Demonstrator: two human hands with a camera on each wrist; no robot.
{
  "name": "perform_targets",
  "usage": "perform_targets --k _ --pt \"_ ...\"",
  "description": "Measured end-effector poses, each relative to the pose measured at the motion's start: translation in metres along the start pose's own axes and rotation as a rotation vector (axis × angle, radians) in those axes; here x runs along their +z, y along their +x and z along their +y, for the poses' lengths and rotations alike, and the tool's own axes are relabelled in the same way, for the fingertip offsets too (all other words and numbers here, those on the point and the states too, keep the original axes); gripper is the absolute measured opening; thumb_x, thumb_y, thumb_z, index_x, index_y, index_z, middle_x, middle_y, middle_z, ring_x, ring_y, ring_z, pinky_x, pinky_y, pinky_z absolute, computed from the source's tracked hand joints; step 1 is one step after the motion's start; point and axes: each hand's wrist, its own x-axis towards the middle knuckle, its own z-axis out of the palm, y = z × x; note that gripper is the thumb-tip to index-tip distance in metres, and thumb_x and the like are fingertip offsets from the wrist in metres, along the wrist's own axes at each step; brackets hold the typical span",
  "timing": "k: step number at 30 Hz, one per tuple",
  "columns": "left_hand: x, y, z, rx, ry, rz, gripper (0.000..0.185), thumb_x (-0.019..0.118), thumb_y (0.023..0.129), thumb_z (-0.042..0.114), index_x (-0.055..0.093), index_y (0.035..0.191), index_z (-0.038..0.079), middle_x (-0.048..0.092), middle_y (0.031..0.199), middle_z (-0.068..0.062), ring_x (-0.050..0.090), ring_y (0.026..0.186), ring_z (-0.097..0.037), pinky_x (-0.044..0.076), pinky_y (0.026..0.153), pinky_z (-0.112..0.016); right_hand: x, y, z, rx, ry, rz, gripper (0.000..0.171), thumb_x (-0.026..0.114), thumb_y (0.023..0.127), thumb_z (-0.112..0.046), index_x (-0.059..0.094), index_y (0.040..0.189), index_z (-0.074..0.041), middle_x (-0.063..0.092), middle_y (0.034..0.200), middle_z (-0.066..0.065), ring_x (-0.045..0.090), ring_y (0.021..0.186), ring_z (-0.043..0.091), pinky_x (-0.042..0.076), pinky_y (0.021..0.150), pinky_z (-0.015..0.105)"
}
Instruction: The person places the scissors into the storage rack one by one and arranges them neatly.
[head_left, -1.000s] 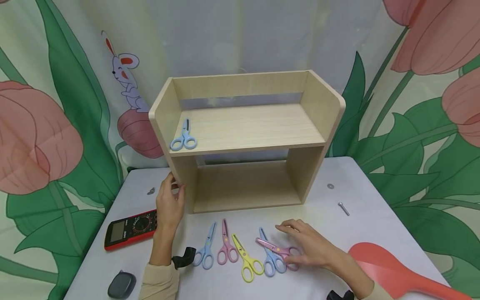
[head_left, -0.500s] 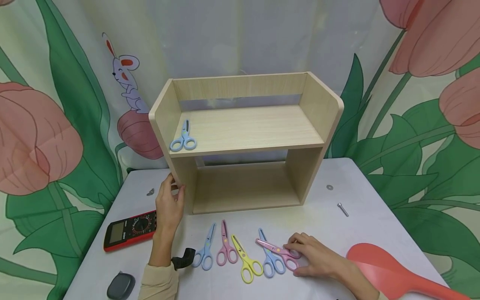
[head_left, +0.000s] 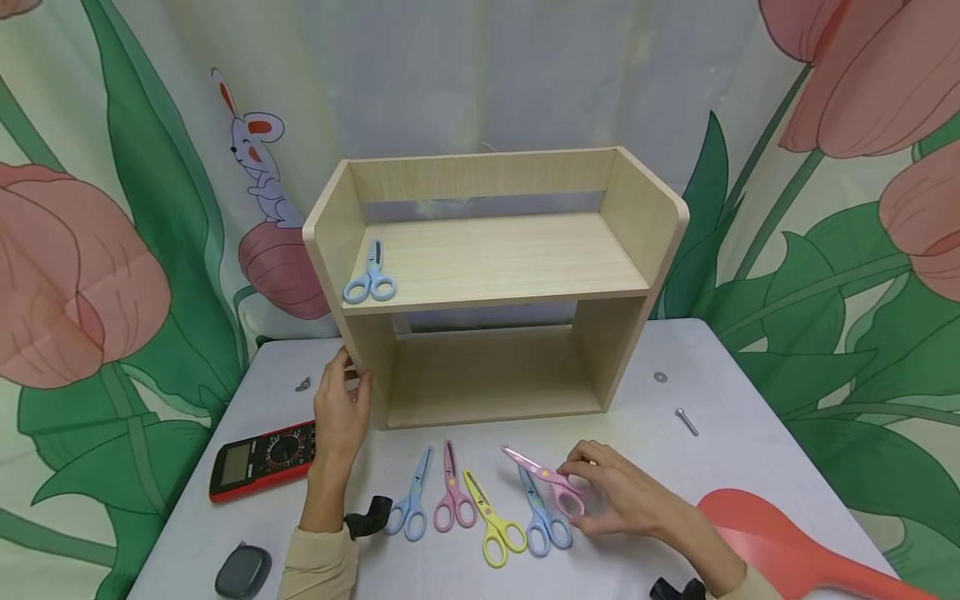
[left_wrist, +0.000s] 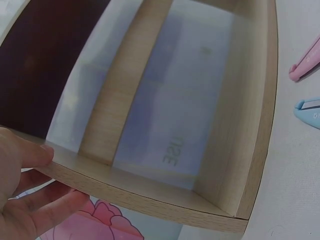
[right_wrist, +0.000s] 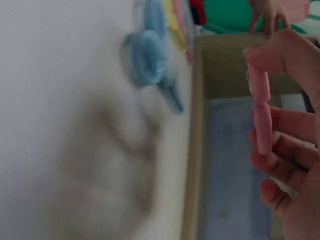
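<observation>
My right hand (head_left: 626, 496) pinches a pair of pink scissors (head_left: 542, 471) by the handles, its closed blades pointing left. In the head view the pink pair overlaps a pair of blue scissors (head_left: 543, 525) on the table; the right wrist view shows its pink handles (right_wrist: 261, 110) between thumb and fingers, raised above the tabletop. My left hand (head_left: 341, 417) grips the left side panel of a two-tier wooden shelf (head_left: 495, 254), thumb and fingers on either side of the panel edge (left_wrist: 145, 197). Another blue pair of scissors (head_left: 371, 279) lies on the upper tier at the left.
In front of the shelf lie blue scissors (head_left: 411, 500), pink scissors (head_left: 453, 492) and yellow scissors (head_left: 493, 521). A red multimeter (head_left: 262, 460) and a dark grey case (head_left: 243, 571) sit at left. At right are a bolt (head_left: 687, 422), a washer (head_left: 660, 377) and a red paddle (head_left: 780, 542).
My right hand came down onto the pink scissors, took them by the handles and raised them off the blue pair, a little up and left. The left hand stays on the shelf.
</observation>
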Motion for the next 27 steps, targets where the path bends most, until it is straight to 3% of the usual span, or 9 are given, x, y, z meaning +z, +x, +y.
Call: perform_targets --k 11,17,20,27 --pt "0.0 0.0 -0.001 -0.014 0.009 -0.003 0.05 0.067 0.094 0.002 0.049 0.14 0.001 0.06 0.122 -0.025 0.068 0.102 -0.038 0.064 0.074 -0.047 -0.035 0.05 -0.031 -0.196 0.13 0.188 0.056 0.089 0.068 -0.033 0.067 0.117 -0.019 0.058 0.109 -0.013 0.051 0.097 0.002 0.056 0.073 0.021" --pt "0.0 -0.001 -0.001 -0.011 -0.002 -0.002 0.051 0.068 0.093 0.001 0.049 0.14 0.001 0.06 0.122 -0.025 0.068 0.101 -0.038 0.064 0.074 -0.047 -0.061 0.085 -0.048 -0.307 0.121 0.302 0.056 0.088 0.067 -0.031 0.065 0.115 -0.012 0.059 0.108 -0.005 0.054 0.098 0.009 0.055 0.077 0.02" --pt "0.0 -0.001 -0.001 -0.009 -0.006 0.001 0.051 0.068 0.093 0.001 0.049 0.14 0.001 0.06 0.122 -0.025 0.068 0.101 -0.038 0.064 0.073 -0.047 -0.074 0.103 -0.057 -0.308 0.13 0.358 0.055 0.088 0.066 -0.031 0.066 0.113 -0.01 0.06 0.106 -0.003 0.055 0.097 0.008 0.055 0.079 0.018" --pt "0.0 0.0 -0.001 0.001 -0.008 0.006 0.049 0.067 0.093 0.002 0.05 0.14 0.002 0.06 0.121 -0.026 0.068 0.1 -0.038 0.064 0.073 -0.046 -0.103 0.153 -0.076 -0.28 0.126 0.487 0.049 0.087 0.067 -0.028 0.068 0.107 -0.007 0.062 0.099 0.003 0.055 0.085 0.011 0.053 0.069 0.025"
